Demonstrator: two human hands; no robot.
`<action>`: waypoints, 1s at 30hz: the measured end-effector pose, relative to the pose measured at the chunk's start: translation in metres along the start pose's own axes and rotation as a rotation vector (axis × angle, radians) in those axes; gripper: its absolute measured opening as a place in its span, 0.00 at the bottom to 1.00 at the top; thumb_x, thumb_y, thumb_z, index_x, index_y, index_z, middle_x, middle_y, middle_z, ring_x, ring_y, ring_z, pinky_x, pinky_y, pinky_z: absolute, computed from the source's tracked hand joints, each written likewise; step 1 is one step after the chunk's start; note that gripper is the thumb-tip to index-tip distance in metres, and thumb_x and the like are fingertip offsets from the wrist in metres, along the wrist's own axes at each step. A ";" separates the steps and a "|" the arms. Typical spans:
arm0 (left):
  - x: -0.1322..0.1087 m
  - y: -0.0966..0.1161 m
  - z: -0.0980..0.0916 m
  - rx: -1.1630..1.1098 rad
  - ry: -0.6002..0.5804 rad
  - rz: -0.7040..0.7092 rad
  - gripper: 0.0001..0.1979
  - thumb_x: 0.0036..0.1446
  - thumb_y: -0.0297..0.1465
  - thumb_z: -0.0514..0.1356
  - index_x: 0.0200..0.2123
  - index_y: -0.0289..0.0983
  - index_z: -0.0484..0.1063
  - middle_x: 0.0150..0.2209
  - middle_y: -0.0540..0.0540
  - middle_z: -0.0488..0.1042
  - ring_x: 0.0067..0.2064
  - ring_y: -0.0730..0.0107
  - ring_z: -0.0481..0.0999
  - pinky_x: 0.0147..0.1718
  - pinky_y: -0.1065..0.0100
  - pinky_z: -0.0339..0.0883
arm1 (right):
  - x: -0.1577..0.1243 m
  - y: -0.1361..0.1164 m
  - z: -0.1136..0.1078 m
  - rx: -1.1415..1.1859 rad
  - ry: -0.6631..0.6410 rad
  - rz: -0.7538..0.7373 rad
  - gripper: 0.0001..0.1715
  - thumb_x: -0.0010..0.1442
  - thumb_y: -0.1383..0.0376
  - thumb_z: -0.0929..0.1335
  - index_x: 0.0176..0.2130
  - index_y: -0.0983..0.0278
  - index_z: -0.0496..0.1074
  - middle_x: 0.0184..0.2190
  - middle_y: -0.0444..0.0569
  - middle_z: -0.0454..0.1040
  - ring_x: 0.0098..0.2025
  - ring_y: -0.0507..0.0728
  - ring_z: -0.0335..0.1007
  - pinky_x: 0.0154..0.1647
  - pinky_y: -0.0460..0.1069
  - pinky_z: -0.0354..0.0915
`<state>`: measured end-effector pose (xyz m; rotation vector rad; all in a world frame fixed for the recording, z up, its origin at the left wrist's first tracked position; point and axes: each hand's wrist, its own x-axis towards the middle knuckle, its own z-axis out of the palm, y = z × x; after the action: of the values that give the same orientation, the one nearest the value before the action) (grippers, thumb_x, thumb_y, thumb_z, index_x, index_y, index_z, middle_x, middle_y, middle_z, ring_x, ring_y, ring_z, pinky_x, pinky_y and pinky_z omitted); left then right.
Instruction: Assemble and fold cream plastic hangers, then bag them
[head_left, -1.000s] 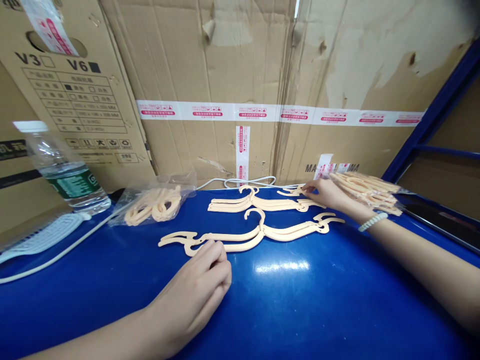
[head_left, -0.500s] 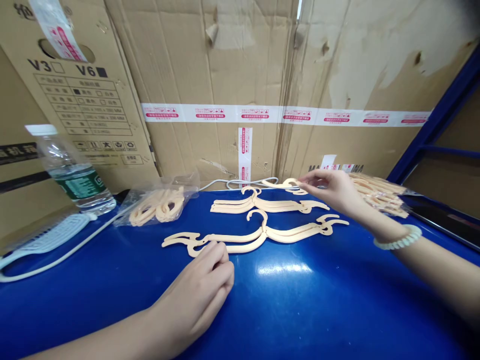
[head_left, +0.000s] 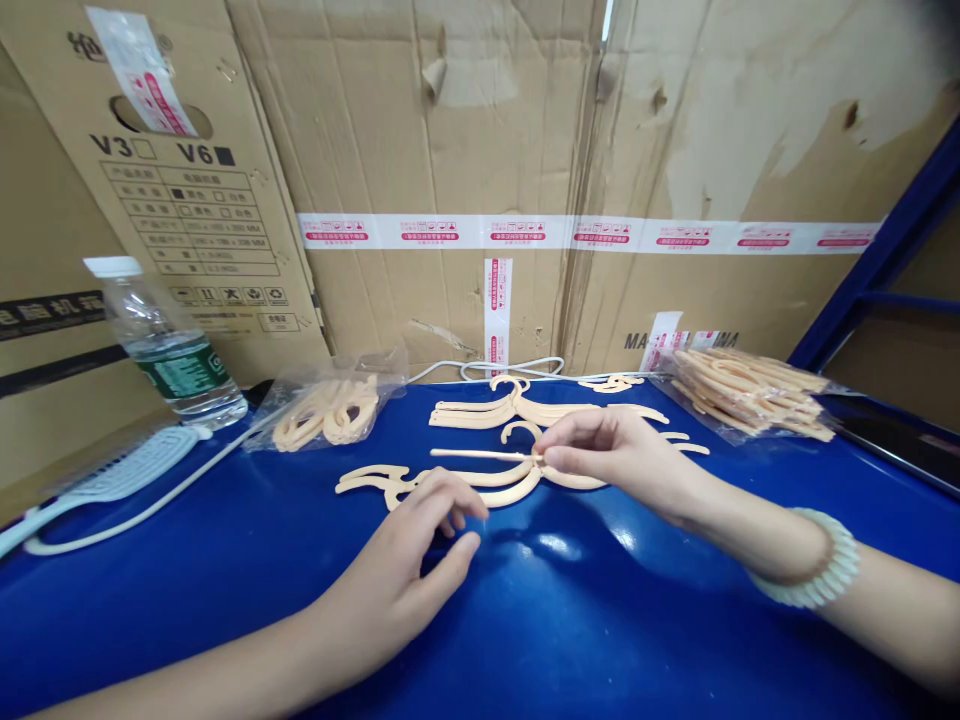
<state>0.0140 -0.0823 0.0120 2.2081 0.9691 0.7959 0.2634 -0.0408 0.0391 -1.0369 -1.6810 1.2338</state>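
right hand (head_left: 622, 455): grip pinched shut on one end of a thin hanger (head_left: 480, 454), held level, edge-on. left hand (head_left: 420, 560), below-left of the grip: open and empty, fingertips by the pair (head_left: 375, 480) lying flat on the table (head_left: 600, 620) under the grip. step, as judged: hanger poised over the pair; next calls for lining up the hooks.

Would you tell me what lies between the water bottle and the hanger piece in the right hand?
Between the water bottle and hanger piece lies a clear bag of hanger parts, shown in the head view.

Front of blue table (head_left: 600, 620) lies free; hangers (head_left: 472, 413) and bottle (head_left: 176, 350) crowd the back.
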 end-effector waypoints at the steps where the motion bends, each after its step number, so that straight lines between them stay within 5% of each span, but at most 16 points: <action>1: 0.001 0.000 0.001 -0.082 0.026 -0.074 0.06 0.64 0.32 0.51 0.40 0.40 0.66 0.41 0.46 0.70 0.39 0.68 0.70 0.40 0.66 0.66 | -0.002 0.000 0.006 0.045 -0.021 0.034 0.14 0.48 0.57 0.76 0.33 0.64 0.79 0.32 0.48 0.80 0.30 0.51 0.72 0.34 0.48 0.69; 4: 0.003 0.000 0.004 -0.323 0.024 -0.246 0.11 0.60 0.40 0.57 0.38 0.38 0.69 0.34 0.47 0.74 0.33 0.69 0.72 0.34 0.68 0.68 | -0.009 0.001 0.023 0.156 -0.082 0.111 0.15 0.47 0.56 0.77 0.30 0.65 0.78 0.30 0.48 0.79 0.28 0.49 0.69 0.32 0.46 0.66; 9: 0.005 0.001 0.003 -0.440 0.064 -0.295 0.14 0.57 0.41 0.59 0.33 0.35 0.75 0.25 0.48 0.75 0.29 0.69 0.73 0.32 0.69 0.69 | -0.013 0.000 0.036 0.156 -0.206 0.131 0.16 0.50 0.56 0.75 0.34 0.66 0.78 0.29 0.48 0.79 0.28 0.50 0.70 0.33 0.47 0.68; 12: 0.007 0.002 0.001 -0.469 0.097 -0.295 0.14 0.57 0.42 0.60 0.31 0.36 0.76 0.25 0.48 0.75 0.28 0.69 0.74 0.32 0.69 0.70 | -0.003 0.000 0.016 -0.081 -0.171 -0.036 0.18 0.56 0.54 0.71 0.39 0.65 0.77 0.32 0.50 0.80 0.32 0.54 0.74 0.36 0.50 0.69; 15: 0.008 0.004 0.000 -0.481 0.111 -0.296 0.15 0.56 0.42 0.61 0.30 0.36 0.76 0.27 0.47 0.76 0.29 0.68 0.75 0.33 0.68 0.71 | 0.015 0.009 -0.026 -0.666 0.027 -0.326 0.11 0.60 0.59 0.68 0.38 0.62 0.77 0.39 0.51 0.80 0.40 0.58 0.75 0.44 0.54 0.68; 18: 0.008 0.004 0.001 -0.493 0.115 -0.307 0.15 0.55 0.43 0.62 0.29 0.36 0.75 0.27 0.47 0.76 0.30 0.68 0.75 0.34 0.67 0.71 | 0.030 0.027 -0.068 -1.108 0.135 -0.360 0.08 0.59 0.66 0.67 0.37 0.62 0.77 0.37 0.53 0.80 0.41 0.62 0.75 0.44 0.56 0.68; 22: 0.007 0.000 0.001 -0.537 0.122 -0.313 0.14 0.55 0.42 0.63 0.30 0.36 0.75 0.27 0.48 0.77 0.30 0.69 0.75 0.34 0.68 0.70 | 0.039 0.045 -0.089 -1.248 0.074 -0.331 0.08 0.58 0.67 0.68 0.38 0.64 0.77 0.38 0.53 0.79 0.43 0.63 0.74 0.45 0.55 0.69; 30: 0.005 -0.005 -0.002 -0.566 0.159 -0.277 0.14 0.55 0.43 0.64 0.31 0.37 0.75 0.29 0.48 0.77 0.31 0.71 0.74 0.35 0.69 0.69 | 0.041 0.049 -0.078 -1.232 0.092 -0.394 0.06 0.59 0.69 0.67 0.37 0.64 0.75 0.36 0.55 0.76 0.42 0.63 0.71 0.45 0.56 0.66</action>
<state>0.0131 -0.0748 0.0113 1.5109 0.9529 0.9797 0.3285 0.0313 0.0131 -1.2647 -2.4222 -0.2312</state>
